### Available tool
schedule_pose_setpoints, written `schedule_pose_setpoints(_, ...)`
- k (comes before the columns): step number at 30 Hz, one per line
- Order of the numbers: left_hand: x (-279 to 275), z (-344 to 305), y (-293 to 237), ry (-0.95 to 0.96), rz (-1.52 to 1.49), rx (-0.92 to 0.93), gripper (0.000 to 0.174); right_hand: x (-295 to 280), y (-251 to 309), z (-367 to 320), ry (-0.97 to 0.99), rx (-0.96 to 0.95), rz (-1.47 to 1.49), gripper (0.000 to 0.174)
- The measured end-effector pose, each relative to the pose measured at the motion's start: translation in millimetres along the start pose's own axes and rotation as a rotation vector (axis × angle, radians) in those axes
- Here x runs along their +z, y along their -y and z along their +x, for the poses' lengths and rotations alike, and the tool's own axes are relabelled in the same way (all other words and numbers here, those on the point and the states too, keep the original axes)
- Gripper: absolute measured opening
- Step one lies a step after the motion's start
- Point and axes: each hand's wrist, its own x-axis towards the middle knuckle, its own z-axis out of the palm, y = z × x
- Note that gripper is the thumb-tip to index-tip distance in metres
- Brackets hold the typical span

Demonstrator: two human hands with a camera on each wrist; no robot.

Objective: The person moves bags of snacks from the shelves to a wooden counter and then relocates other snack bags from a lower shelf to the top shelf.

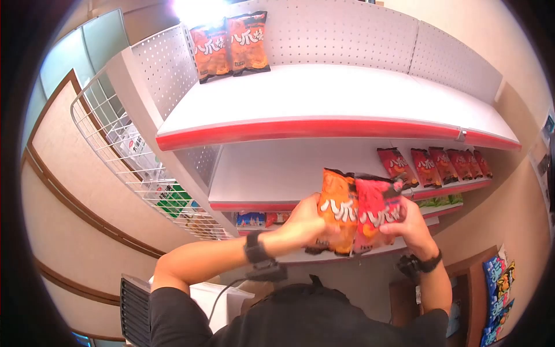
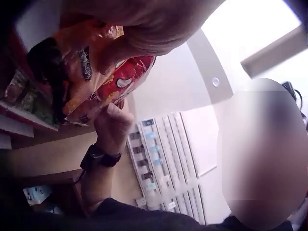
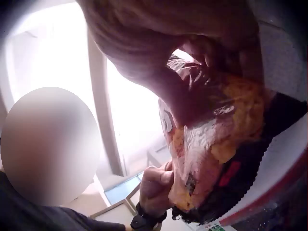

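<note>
I hold two snack bags side by side in front of the shelves. My left hand (image 1: 300,222) grips the orange bag (image 1: 341,211) by its left edge. My right hand (image 1: 409,224) grips the red bag (image 1: 378,211) from the right side. The bags touch and overlap slightly in the middle. In the left wrist view the orange bag (image 2: 72,72) and red bag (image 2: 126,79) sit under my left hand (image 2: 144,24), with my right hand (image 2: 111,126) below them. The right wrist view shows my right hand (image 3: 159,48) curled round a bag (image 3: 207,144), and my left hand (image 3: 155,185) lower down.
Two orange bags (image 1: 231,43) stand at the back left of the white top shelf (image 1: 306,130). A row of red bags (image 1: 433,165) lines the middle shelf on the right. A wire basket (image 1: 124,144) hangs at the left. Blue bags (image 1: 497,295) hang low right.
</note>
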Motion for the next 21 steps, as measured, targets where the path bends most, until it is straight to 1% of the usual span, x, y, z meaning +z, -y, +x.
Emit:
schedule_pose_setpoints(1,5.3,-12.3,-8.4,-0.037,0.118,0.060,0.067,8.1,16.4,-13.2,-0.010,-0.054,-0.045,0.062)
schedule_pose_setpoints(2,8.3,-20.1,-15.5,-0.060,0.173,0.099,0.079,15.9,30.4,-26.0,-0.021,-0.107,-0.089,0.066)
schedule_pose_setpoints(3,11.1,-28.3,-30.6,-0.054,0.175,0.098,0.079,21.6,43.6,-34.6,-0.028,-0.107,-0.086,0.066)
schedule_pose_setpoints(5,13.6,-38.3,-74.4,-0.022,0.156,0.331,0.078,30.1,76.0,-41.6,-0.033,-0.397,-0.283,0.071)
schedule_pose_setpoints(7,10.9,-36.3,-116.2,-0.061,0.239,0.499,0.060,38.5,118.7,-41.4,-0.090,-0.401,-0.405,0.071)
schedule_pose_setpoints(9,1.3,-30.5,-161.1,-0.021,0.164,0.378,0.069,36.7,154.2,-20.4,-0.122,-0.530,-0.524,0.064)
schedule_pose_setpoints(11,-3.9,-13.8,-199.1,-0.097,0.275,0.579,0.044,37.4,192.3,8.8,-0.076,-0.590,-0.445,0.053)
schedule_pose_setpoints(13,-30.4,11.0,-231.4,-0.122,0.398,0.650,0.038,26.3,220.1,58.8,-0.043,-0.795,-0.502,0.041)
schedule_pose_setpoints(15,-45.9,37.6,-251.3,-0.249,0.435,0.699,0.034,13.4,239.4,113.4,-0.015,-0.823,-0.465,0.039)
schedule_pose_setpoints(16,-53.1,49.6,-257.4,-0.250,0.443,0.703,0.034,12.9,247.2,133.1,-0.031,-0.784,-0.492,0.040)
schedule_pose_setpoints(18,-68.6,75.2,-266.8,-0.289,0.310,0.640,0.030,8.4,257.8,173.5,-0.059,-0.692,-0.521,0.039)
schedule_pose_setpoints(19,-83.0,92.7,-270.4,-0.291,0.320,0.645,0.030,4.1,259.4,195.0,-0.070,-0.640,-0.523,0.037)
schedule_pose_setpoints(20,-100.6,111.9,-272.6,-0.330,0.331,0.611,0.031,0.5,260.9,215.5,-0.069,-0.649,-0.518,0.037)
schedule_pose_setpoints(21,-113.0,127.2,-271.8,-0.368,0.343,0.577,0.032,-2.6,261.6,235.3,-0.117,-0.611,-0.584,0.035)
